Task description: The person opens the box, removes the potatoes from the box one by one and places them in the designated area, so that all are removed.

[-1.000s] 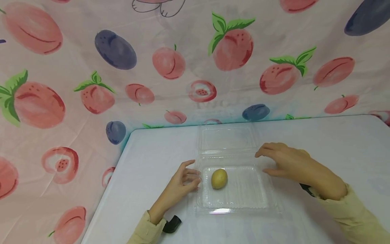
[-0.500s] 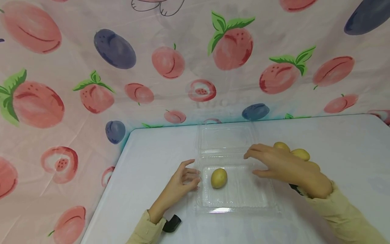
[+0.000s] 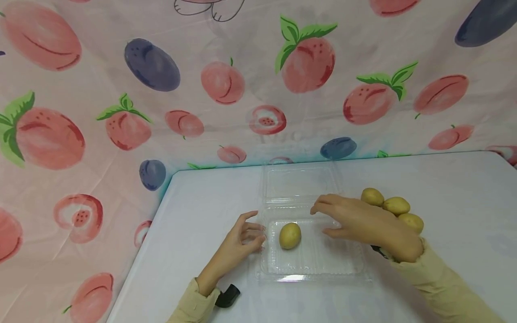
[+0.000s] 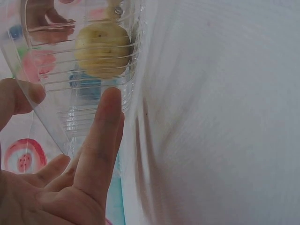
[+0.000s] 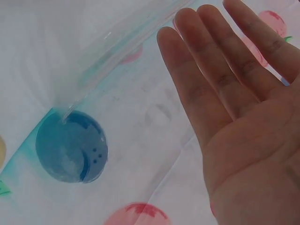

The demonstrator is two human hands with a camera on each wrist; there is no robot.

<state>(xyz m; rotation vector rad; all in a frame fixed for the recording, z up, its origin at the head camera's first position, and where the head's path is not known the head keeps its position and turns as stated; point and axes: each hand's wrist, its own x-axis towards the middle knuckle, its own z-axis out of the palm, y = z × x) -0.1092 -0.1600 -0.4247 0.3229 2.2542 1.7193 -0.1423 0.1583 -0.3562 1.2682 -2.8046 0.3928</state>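
Note:
A clear plastic clamshell container lies with its lid folded back on the white table. One yellow potato sits toward the left inside its base. At the container's left wall is my left hand, fingers loosely bent; in the left wrist view its fingertips are close to the clear wall, and contact is hard to tell. My right hand hovers over the container's right part, palm down and holding nothing. The right wrist view shows straight fingers.
Three more potatoes lie grouped on the table to the right of the container, partly behind my right hand. A fruit-printed cloth hangs along the table's back and left edges.
My right hand has moved left, from beside the container to above it, bringing the potatoes on the right into sight. My left hand and the potato in the container stay put.

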